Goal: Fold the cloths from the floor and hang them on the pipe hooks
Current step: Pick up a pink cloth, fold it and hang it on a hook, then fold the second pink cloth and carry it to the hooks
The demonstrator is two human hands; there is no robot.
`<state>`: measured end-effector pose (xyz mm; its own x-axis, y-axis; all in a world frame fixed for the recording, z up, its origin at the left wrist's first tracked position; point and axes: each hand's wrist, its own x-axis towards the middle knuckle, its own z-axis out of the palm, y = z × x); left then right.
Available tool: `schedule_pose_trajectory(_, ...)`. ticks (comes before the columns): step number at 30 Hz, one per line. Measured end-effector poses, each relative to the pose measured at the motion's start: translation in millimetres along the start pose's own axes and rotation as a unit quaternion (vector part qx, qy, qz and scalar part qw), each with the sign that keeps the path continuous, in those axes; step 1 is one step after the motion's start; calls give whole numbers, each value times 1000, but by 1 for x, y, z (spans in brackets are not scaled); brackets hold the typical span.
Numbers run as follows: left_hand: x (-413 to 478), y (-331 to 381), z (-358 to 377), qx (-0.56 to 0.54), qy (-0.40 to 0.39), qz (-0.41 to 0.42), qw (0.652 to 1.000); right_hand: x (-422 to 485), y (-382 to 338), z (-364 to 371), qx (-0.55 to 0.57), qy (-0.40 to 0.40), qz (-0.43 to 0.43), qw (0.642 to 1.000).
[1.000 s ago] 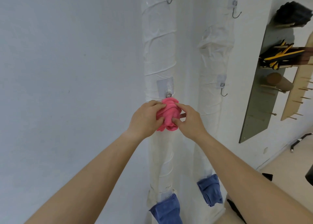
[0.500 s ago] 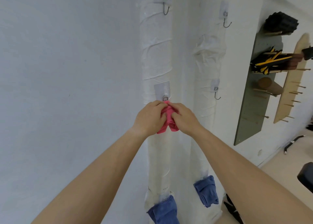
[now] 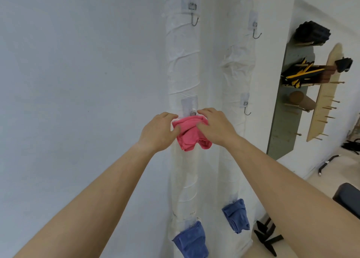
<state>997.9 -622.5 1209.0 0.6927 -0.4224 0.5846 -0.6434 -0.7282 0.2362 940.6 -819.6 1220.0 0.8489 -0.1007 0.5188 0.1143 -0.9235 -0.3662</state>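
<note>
While bunched under the middle hook [image 3: 193, 113], pink cloth [image 3: 190, 135] between both hands' grasping fingers [image 3: 200, 125].

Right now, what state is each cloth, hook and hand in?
Folded pink cloth: bunched at the left pipe's middle hook, held by both hands.
Left hand: gripping it.
Right hand: gripping it.
Two folded blue cloths: hanging low.
Three bare metal hooks: empty.

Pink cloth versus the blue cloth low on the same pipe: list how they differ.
The pink cloth is pink and sits at the pipe's middle hook; the blue cloth is blue, at the lowest hook. The left hand and right hand grip the pink one; the blue hangs untouched. Both are folded and bunched.
</note>
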Motion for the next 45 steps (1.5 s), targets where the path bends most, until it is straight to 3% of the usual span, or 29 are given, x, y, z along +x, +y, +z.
schedule_pose_trajectory(9,-66,-48,-26,40,-42,-62,996,-39,-79,30,-152,-4,-68,986)
schedule_pose_trajectory(15,-159,-108,-15,73,-94,-155,981,-84,-133,116,-158,-108,-88,978)
schedule_pose_trajectory(21,-291,-157,-9,99,-158,-275,943,-156,-179,207,-171,-253,-136,943)
schedule_pose_trajectory(28,-464,-156,-4,135,-217,-404,878,-271,-221,286,-115,-370,-222,895)
schedule_pose_trajectory(35,-634,-103,-7,132,-278,-530,791,-409,-240,332,-77,-488,-286,821)
schedule_pose_trajectory(45,-806,-19,-60,108,-246,-687,675,-566,-303,326,-48,-576,-379,722)
